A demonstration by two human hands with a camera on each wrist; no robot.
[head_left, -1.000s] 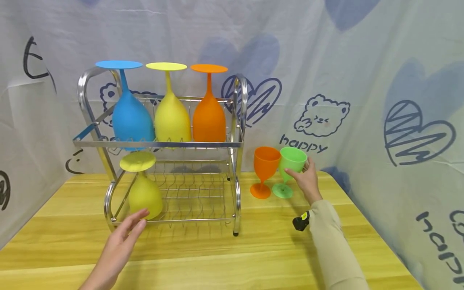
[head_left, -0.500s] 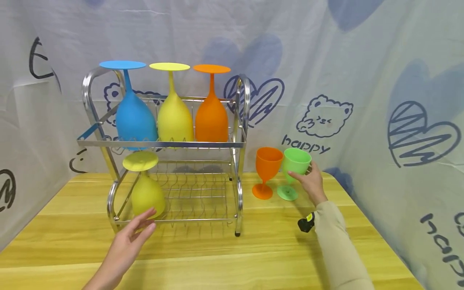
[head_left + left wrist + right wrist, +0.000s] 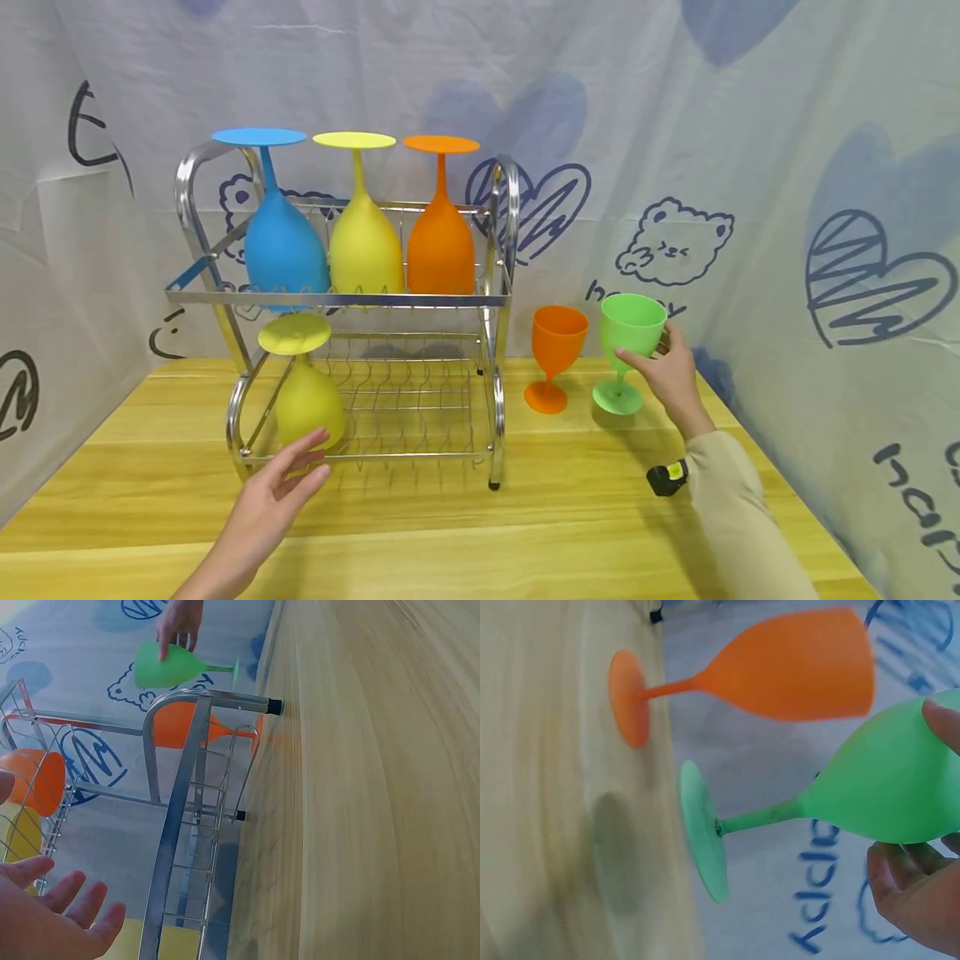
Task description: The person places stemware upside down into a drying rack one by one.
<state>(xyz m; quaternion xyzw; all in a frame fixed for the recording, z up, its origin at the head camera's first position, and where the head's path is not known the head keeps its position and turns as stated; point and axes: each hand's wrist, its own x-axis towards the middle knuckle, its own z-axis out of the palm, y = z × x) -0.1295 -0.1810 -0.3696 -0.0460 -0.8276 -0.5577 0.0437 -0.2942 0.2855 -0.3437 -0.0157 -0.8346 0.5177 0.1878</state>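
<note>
My right hand [image 3: 670, 372] grips the bowl of a green goblet [image 3: 632, 327], thumb on one side and fingers on the other. The goblet is upright, and in the right wrist view its foot [image 3: 704, 832] hangs above the table with a shadow beneath. To its left an orange goblet [image 3: 556, 342] stands upright on the table. My left hand [image 3: 272, 498] holds nothing; its fingers are relaxed in front of the lower shelf, close to an upside-down yellow goblet [image 3: 306, 404] there.
A two-tier metal rack [image 3: 495, 400] stands on the wooden table [image 3: 420, 542]. Upside down on its top shelf are a blue goblet [image 3: 285, 250], a yellow goblet [image 3: 366, 246] and an orange goblet [image 3: 441, 250]. A printed curtain [image 3: 675, 125] hangs behind and at the sides.
My right hand has lifted the green goblet off the table and moved it slightly right, away from the orange goblet. The left hand has shifted little, with the whole view drifting a bit.
</note>
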